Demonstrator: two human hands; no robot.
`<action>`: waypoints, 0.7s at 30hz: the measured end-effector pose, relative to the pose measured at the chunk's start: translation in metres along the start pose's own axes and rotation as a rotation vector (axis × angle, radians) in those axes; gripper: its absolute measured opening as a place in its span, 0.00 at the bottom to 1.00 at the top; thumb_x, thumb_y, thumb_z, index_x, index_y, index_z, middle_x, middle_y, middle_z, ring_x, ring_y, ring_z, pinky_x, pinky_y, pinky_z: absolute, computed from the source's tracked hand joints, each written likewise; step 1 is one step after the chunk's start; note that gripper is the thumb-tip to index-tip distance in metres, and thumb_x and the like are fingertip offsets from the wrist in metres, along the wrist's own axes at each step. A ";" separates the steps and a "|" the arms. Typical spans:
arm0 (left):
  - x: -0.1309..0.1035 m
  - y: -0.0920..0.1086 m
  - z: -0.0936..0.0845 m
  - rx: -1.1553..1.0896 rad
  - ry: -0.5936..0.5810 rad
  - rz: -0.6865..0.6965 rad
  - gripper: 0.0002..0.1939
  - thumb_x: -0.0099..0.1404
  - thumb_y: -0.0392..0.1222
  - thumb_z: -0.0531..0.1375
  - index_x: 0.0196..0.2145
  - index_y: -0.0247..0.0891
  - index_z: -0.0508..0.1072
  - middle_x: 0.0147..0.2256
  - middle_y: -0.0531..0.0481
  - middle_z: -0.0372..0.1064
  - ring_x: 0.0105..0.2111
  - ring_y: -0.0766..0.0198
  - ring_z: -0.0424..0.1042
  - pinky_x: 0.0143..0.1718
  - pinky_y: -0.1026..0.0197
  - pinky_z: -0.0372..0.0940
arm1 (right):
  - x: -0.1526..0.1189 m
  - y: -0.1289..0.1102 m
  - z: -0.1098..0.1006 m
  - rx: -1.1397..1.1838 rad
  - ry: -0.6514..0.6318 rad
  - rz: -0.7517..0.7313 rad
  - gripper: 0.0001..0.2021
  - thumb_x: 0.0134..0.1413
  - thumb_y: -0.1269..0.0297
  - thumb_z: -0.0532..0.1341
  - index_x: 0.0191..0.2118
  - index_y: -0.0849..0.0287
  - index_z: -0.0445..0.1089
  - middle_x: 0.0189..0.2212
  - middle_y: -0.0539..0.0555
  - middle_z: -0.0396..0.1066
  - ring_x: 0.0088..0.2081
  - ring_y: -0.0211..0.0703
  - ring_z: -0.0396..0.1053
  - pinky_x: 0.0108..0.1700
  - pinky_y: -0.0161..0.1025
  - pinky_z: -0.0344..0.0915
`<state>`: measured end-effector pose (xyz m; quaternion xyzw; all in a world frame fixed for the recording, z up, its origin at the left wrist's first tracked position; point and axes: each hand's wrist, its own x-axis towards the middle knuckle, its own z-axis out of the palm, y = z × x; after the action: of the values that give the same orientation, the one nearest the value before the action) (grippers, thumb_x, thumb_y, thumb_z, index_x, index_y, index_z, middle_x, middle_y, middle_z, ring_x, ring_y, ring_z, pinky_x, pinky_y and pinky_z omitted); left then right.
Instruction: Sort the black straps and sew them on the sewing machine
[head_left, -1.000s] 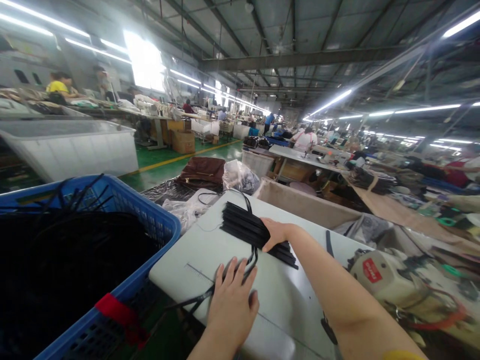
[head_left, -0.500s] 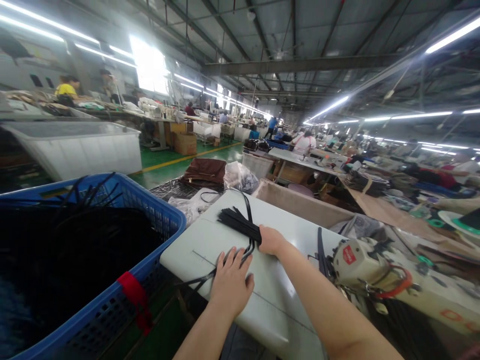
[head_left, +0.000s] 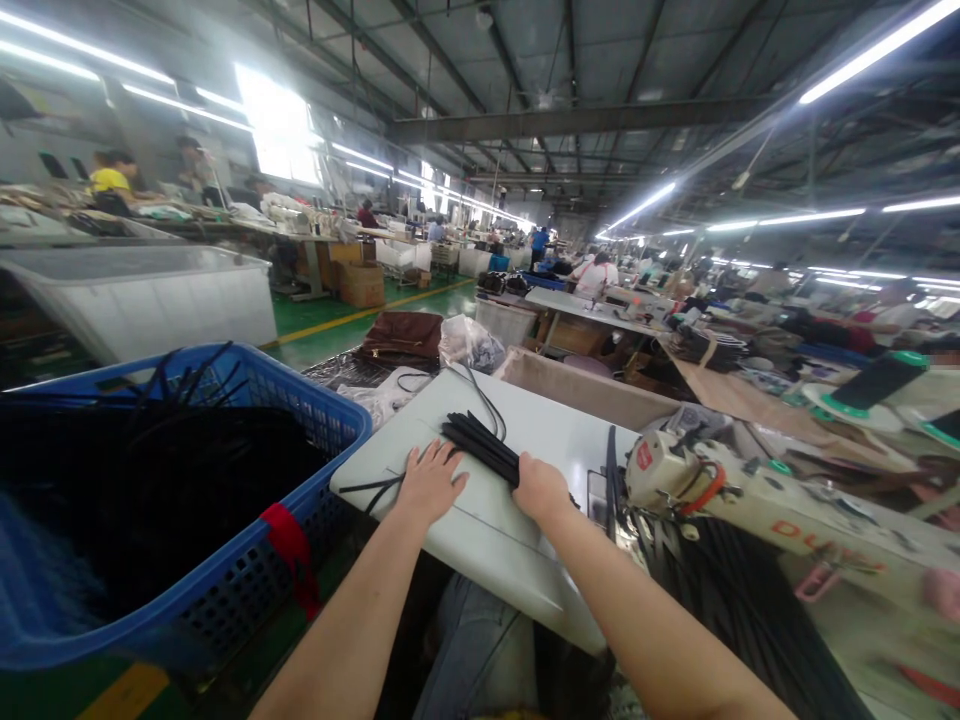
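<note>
On the pale tabletop [head_left: 559,420], the left hand [head_left: 431,487] rests palm down, fingers spread, beside thin black cords [head_left: 371,487]; near it, the right hand [head_left: 541,490] grips a bundle of black strips [head_left: 480,445] lying across the surface. Leftward stands a blue basket [head_left: 351,408], rightward a sewing machine [head_left: 750,505]; beyond the table lies a brown bag [head_left: 405,337].

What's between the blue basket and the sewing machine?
Mainly the white table, bearing the bundle of black strips, with the left hand and right hand, in the head view.
</note>
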<state>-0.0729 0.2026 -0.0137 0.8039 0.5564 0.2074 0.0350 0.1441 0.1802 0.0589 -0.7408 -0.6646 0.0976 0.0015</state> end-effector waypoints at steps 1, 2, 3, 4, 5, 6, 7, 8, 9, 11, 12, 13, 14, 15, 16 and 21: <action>0.000 0.000 -0.002 0.006 0.009 0.014 0.22 0.73 0.49 0.53 0.62 0.47 0.70 0.67 0.42 0.60 0.69 0.43 0.55 0.67 0.29 0.45 | -0.004 -0.001 0.000 0.039 0.006 0.016 0.17 0.64 0.60 0.65 0.55 0.60 0.70 0.53 0.59 0.73 0.54 0.53 0.72 0.57 0.57 0.69; -0.001 0.000 -0.003 0.011 0.021 0.029 0.22 0.72 0.48 0.54 0.61 0.47 0.71 0.68 0.42 0.59 0.69 0.44 0.55 0.68 0.29 0.45 | -0.007 -0.001 -0.001 0.086 0.008 0.033 0.17 0.63 0.61 0.65 0.55 0.61 0.70 0.53 0.59 0.73 0.54 0.53 0.72 0.58 0.57 0.69; -0.003 0.001 -0.005 0.014 0.033 0.046 0.21 0.72 0.46 0.55 0.60 0.48 0.72 0.69 0.43 0.58 0.69 0.44 0.55 0.69 0.31 0.45 | -0.008 -0.002 -0.003 0.143 0.007 0.052 0.16 0.63 0.61 0.65 0.54 0.61 0.70 0.53 0.59 0.73 0.53 0.53 0.72 0.57 0.57 0.69; -0.006 0.001 -0.006 0.013 0.043 0.066 0.21 0.71 0.45 0.55 0.59 0.48 0.73 0.69 0.43 0.56 0.69 0.46 0.54 0.69 0.32 0.45 | -0.009 -0.002 -0.005 0.210 0.003 0.070 0.15 0.63 0.61 0.66 0.52 0.61 0.71 0.52 0.58 0.74 0.52 0.52 0.73 0.57 0.56 0.69; -0.009 0.001 -0.007 0.007 0.052 0.086 0.20 0.71 0.44 0.56 0.59 0.47 0.74 0.70 0.43 0.55 0.70 0.47 0.54 0.70 0.34 0.46 | -0.010 -0.002 -0.008 0.287 -0.001 0.087 0.14 0.62 0.61 0.66 0.50 0.60 0.72 0.50 0.57 0.74 0.51 0.51 0.73 0.55 0.55 0.70; -0.014 0.000 -0.008 -0.004 0.060 0.106 0.20 0.71 0.43 0.57 0.58 0.47 0.74 0.70 0.44 0.55 0.70 0.48 0.53 0.70 0.37 0.47 | -0.012 -0.001 -0.011 0.374 -0.007 0.103 0.12 0.62 0.61 0.66 0.48 0.60 0.72 0.48 0.57 0.75 0.48 0.49 0.74 0.53 0.53 0.71; -0.019 -0.001 -0.009 -0.020 0.072 0.120 0.20 0.70 0.41 0.57 0.58 0.46 0.75 0.70 0.44 0.55 0.70 0.49 0.53 0.71 0.39 0.48 | -0.015 0.000 -0.014 0.474 -0.015 0.114 0.11 0.61 0.61 0.66 0.46 0.60 0.72 0.45 0.55 0.75 0.45 0.47 0.74 0.50 0.50 0.72; -0.025 -0.003 -0.009 -0.043 0.089 0.129 0.21 0.69 0.39 0.57 0.58 0.45 0.74 0.70 0.44 0.55 0.71 0.50 0.52 0.71 0.41 0.50 | -0.021 0.001 -0.017 0.585 -0.028 0.120 0.10 0.60 0.61 0.66 0.44 0.61 0.72 0.41 0.54 0.76 0.41 0.45 0.74 0.46 0.47 0.72; -0.031 -0.006 -0.009 -0.073 0.112 0.131 0.22 0.69 0.37 0.57 0.59 0.43 0.73 0.70 0.44 0.55 0.71 0.50 0.51 0.71 0.42 0.51 | -0.029 0.003 -0.018 0.707 -0.048 0.121 0.09 0.58 0.62 0.66 0.42 0.61 0.71 0.37 0.53 0.76 0.37 0.43 0.74 0.42 0.44 0.72; -0.043 -0.012 -0.010 -0.144 0.155 0.122 0.26 0.68 0.34 0.56 0.63 0.40 0.69 0.71 0.43 0.52 0.72 0.52 0.48 0.71 0.44 0.54 | -0.054 0.007 -0.015 0.966 -0.112 0.120 0.08 0.54 0.63 0.65 0.38 0.59 0.70 0.28 0.50 0.74 0.29 0.41 0.72 0.33 0.39 0.69; -0.048 -0.014 -0.010 -0.184 0.164 0.113 0.27 0.68 0.33 0.55 0.63 0.39 0.68 0.71 0.42 0.52 0.72 0.53 0.49 0.70 0.45 0.55 | -0.069 0.009 -0.011 1.091 -0.152 0.126 0.08 0.52 0.62 0.64 0.37 0.59 0.69 0.25 0.48 0.72 0.26 0.41 0.70 0.30 0.38 0.68; -0.053 -0.016 -0.010 -0.222 0.156 0.106 0.26 0.68 0.33 0.54 0.63 0.38 0.68 0.70 0.42 0.54 0.71 0.53 0.52 0.70 0.45 0.56 | -0.085 0.012 -0.006 1.206 -0.192 0.138 0.09 0.50 0.61 0.64 0.37 0.58 0.69 0.23 0.48 0.71 0.24 0.41 0.69 0.27 0.37 0.66; -0.057 -0.016 -0.012 -0.253 0.136 0.099 0.24 0.69 0.33 0.53 0.61 0.37 0.69 0.68 0.41 0.58 0.69 0.54 0.56 0.69 0.45 0.58 | -0.102 0.015 0.000 1.309 -0.231 0.159 0.10 0.49 0.59 0.64 0.37 0.57 0.69 0.22 0.47 0.71 0.23 0.40 0.68 0.26 0.37 0.65; -0.060 -0.015 -0.013 -0.274 0.118 0.090 0.22 0.69 0.34 0.53 0.58 0.37 0.71 0.65 0.41 0.63 0.67 0.54 0.60 0.69 0.45 0.58 | -0.119 0.018 0.007 1.396 -0.269 0.186 0.11 0.47 0.59 0.64 0.36 0.57 0.69 0.22 0.48 0.71 0.22 0.40 0.68 0.25 0.37 0.65; -0.062 -0.013 -0.015 -0.288 0.113 0.077 0.20 0.69 0.33 0.52 0.56 0.36 0.73 0.63 0.41 0.66 0.65 0.54 0.62 0.69 0.45 0.58 | -0.134 0.021 0.015 1.469 -0.306 0.217 0.12 0.45 0.59 0.64 0.36 0.57 0.70 0.23 0.48 0.72 0.23 0.40 0.69 0.25 0.36 0.66; -0.083 0.023 -0.024 -0.464 0.224 -0.019 0.15 0.66 0.32 0.53 0.46 0.36 0.76 0.54 0.40 0.73 0.61 0.52 0.67 0.66 0.45 0.61 | -0.187 0.033 0.049 1.658 -0.431 0.386 0.09 0.43 0.62 0.66 0.31 0.59 0.72 0.22 0.51 0.74 0.23 0.38 0.69 0.26 0.34 0.66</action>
<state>-0.0860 0.1143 -0.0096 0.7412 0.5017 0.4168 0.1588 0.1515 -0.0141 0.0333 -0.5660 -0.2283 0.6854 0.3972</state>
